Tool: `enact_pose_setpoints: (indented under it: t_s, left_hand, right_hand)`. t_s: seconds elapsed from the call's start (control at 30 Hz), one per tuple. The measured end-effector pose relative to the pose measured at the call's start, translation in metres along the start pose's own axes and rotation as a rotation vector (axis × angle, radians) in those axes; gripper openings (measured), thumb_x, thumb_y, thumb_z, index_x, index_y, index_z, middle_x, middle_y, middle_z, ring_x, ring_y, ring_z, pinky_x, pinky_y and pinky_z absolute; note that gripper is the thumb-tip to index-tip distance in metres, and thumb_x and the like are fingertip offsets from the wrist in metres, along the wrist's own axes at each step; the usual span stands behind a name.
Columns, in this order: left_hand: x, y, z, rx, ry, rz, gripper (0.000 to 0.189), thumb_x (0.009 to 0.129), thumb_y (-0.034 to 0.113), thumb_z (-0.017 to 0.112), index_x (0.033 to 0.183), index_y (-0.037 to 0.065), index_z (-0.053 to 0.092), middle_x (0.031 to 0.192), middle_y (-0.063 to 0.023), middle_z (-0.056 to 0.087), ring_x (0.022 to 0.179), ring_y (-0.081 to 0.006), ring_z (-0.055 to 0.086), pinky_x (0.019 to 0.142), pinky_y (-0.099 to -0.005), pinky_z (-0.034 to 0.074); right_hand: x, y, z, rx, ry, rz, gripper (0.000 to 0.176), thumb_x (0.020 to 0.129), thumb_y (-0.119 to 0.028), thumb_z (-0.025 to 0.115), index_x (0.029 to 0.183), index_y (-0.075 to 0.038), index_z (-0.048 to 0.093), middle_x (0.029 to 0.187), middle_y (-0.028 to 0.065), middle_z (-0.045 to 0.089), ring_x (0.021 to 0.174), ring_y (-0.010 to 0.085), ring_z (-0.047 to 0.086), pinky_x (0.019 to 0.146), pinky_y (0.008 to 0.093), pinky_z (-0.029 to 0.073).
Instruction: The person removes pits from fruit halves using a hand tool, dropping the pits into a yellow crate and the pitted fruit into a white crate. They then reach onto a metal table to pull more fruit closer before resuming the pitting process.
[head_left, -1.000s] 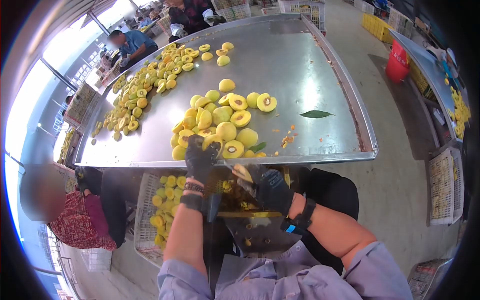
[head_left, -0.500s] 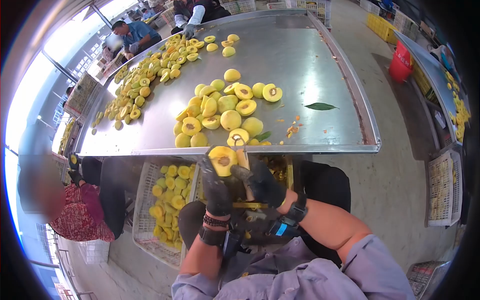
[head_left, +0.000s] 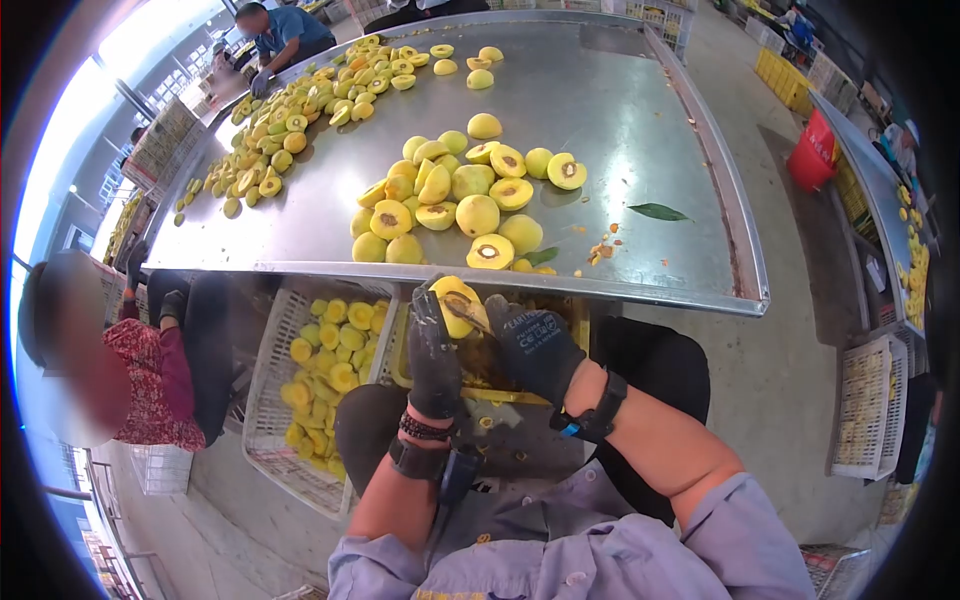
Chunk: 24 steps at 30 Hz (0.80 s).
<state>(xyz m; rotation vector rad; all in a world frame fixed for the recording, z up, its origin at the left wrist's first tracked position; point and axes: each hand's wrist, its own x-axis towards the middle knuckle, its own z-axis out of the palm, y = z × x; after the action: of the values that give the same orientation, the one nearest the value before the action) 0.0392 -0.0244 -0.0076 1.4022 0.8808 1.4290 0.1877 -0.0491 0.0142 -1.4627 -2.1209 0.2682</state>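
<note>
My left hand (head_left: 434,360), in a dark glove, is closed around a halved yellow peach (head_left: 455,300), its cut face and brown centre turned toward my right hand. In my gloved right hand (head_left: 538,348) is a slim pitting tool (head_left: 479,318), mostly hidden by the fingers; its end meets the cut face. Just beyond both hands, a pile of yellow peach halves (head_left: 436,214) lies on the metal table (head_left: 620,120). Under the table edge, below my hands, stands a yellow crate (head_left: 581,330) with dark scraps inside.
A white crate (head_left: 262,400) of peach halves stands to my left. Beside it sits a person in a red patterned top (head_left: 150,385). More halves (head_left: 265,150) cover the table's far left. A leaf (head_left: 659,212) lies at right; a red bucket (head_left: 812,155) stands beyond.
The peach half has tilted in my left hand, and the tool's end has come down from above it onto its cut face. My right hand has turned, showing the glove's back. The camera view has shifted.
</note>
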Motion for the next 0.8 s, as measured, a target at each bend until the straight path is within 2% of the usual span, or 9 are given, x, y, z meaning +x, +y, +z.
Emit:
enact_pose_setpoints:
  t_s: [0.17, 0.23, 0.3, 0.4, 0.43, 0.53, 0.67, 0.77, 0.8]
  left_hand:
    - [-0.003, -0.016, -0.019, 0.380, 0.000, 0.053, 0.040, 0.100, 0.019, 0.028, 0.128, -0.005, 0.041, 0.127, -0.0198, 0.047, 0.116, -0.0286, 0.047, 0.103, -0.0382, 0.034]
    - [-0.002, -0.035, -0.034, 0.916, -0.031, 0.413, 0.040, 0.099, 0.018, 0.028, 0.128, -0.006, 0.041, 0.128, -0.0213, 0.046, 0.117, -0.0304, 0.047, 0.103, -0.0385, 0.033]
    - [-0.004, -0.043, -0.038, 0.838, -0.025, 0.337, 0.039, 0.099, 0.017, 0.029, 0.128, -0.007, 0.041, 0.126, -0.0218, 0.047, 0.115, -0.0298, 0.048, 0.102, -0.0370, 0.034]
    - [0.001, 0.008, -0.012, -0.215, 0.041, -0.411, 0.039, 0.098, 0.016, 0.034, 0.127, -0.009, 0.040, 0.121, -0.0211, 0.050, 0.110, -0.0250, 0.051, 0.097, -0.0324, 0.040]
    - [-0.005, 0.005, -0.012, -0.264, 0.037, -0.386, 0.037, 0.099, 0.020, 0.037, 0.128, -0.001, 0.044, 0.124, -0.0104, 0.049, 0.110, -0.0185, 0.052, 0.091, -0.0327, 0.045]
    - [-0.016, -0.015, -0.013, 0.321, -0.062, -0.037, 0.038, 0.097, 0.020, 0.039, 0.126, -0.005, 0.045, 0.117, -0.0151, 0.052, 0.104, -0.0187, 0.053, 0.087, -0.0300, 0.045]
    - [-0.013, -0.021, -0.018, 0.515, -0.035, 0.012, 0.036, 0.096, 0.016, 0.041, 0.125, -0.005, 0.046, 0.115, -0.0168, 0.054, 0.101, -0.0238, 0.054, 0.085, -0.0321, 0.045]
    - [-0.013, -0.021, -0.020, 0.575, -0.035, 0.011, 0.035, 0.095, 0.013, 0.042, 0.124, -0.006, 0.047, 0.113, -0.0181, 0.055, 0.098, -0.0276, 0.055, 0.084, -0.0337, 0.045]
    - [-0.015, -0.021, -0.021, 0.592, -0.041, 0.005, 0.035, 0.094, 0.012, 0.042, 0.124, -0.006, 0.047, 0.112, -0.0185, 0.056, 0.097, -0.0288, 0.055, 0.084, -0.0343, 0.046]
  right_hand:
    - [0.002, 0.006, -0.003, 0.024, -0.191, -0.074, 0.034, 0.078, -0.013, 0.055, 0.108, 0.003, 0.050, 0.080, 0.0180, 0.062, 0.072, 0.0323, 0.062, 0.060, 0.0419, 0.048]
    - [0.001, 0.010, -0.006, 0.059, -0.254, -0.117, 0.032, 0.078, -0.013, 0.055, 0.106, 0.002, 0.050, 0.079, 0.0191, 0.061, 0.072, 0.0344, 0.062, 0.062, 0.0433, 0.048]
    - [-0.002, 0.013, -0.004, 0.118, -0.300, -0.104, 0.030, 0.078, -0.013, 0.056, 0.104, 0.001, 0.050, 0.079, 0.0203, 0.061, 0.073, 0.0364, 0.061, 0.064, 0.0445, 0.047]
    - [-0.006, 0.017, 0.005, 0.248, -0.317, -0.004, 0.031, 0.078, -0.013, 0.057, 0.104, 0.000, 0.049, 0.082, 0.0221, 0.060, 0.078, 0.0388, 0.059, 0.067, 0.0459, 0.046]
    - [-0.005, 0.018, 0.005, 0.292, -0.302, 0.028, 0.031, 0.078, -0.013, 0.058, 0.105, 0.000, 0.049, 0.085, 0.0227, 0.060, 0.080, 0.0391, 0.059, 0.068, 0.0461, 0.046]
    - [-0.010, 0.018, 0.007, 0.468, -0.275, 0.031, 0.033, 0.077, -0.013, 0.060, 0.106, -0.001, 0.050, 0.093, 0.0228, 0.060, 0.087, 0.0392, 0.058, 0.071, 0.0445, 0.045]
    - [-0.014, 0.017, 0.008, 0.861, -0.273, -0.008, 0.034, 0.079, -0.015, 0.061, 0.109, -0.002, 0.053, 0.099, 0.0206, 0.060, 0.092, 0.0368, 0.057, 0.076, 0.0405, 0.045]
    - [-0.009, 0.018, -0.006, 0.852, -0.429, 0.042, 0.035, 0.083, -0.012, 0.056, 0.117, -0.002, 0.051, 0.100, 0.0131, 0.063, 0.090, 0.0218, 0.059, 0.078, 0.0364, 0.045]
    - [-0.010, 0.018, -0.003, 0.835, -0.411, 0.031, 0.035, 0.082, -0.012, 0.058, 0.115, -0.002, 0.052, 0.100, 0.0146, 0.062, 0.091, 0.0253, 0.059, 0.078, 0.0369, 0.045]
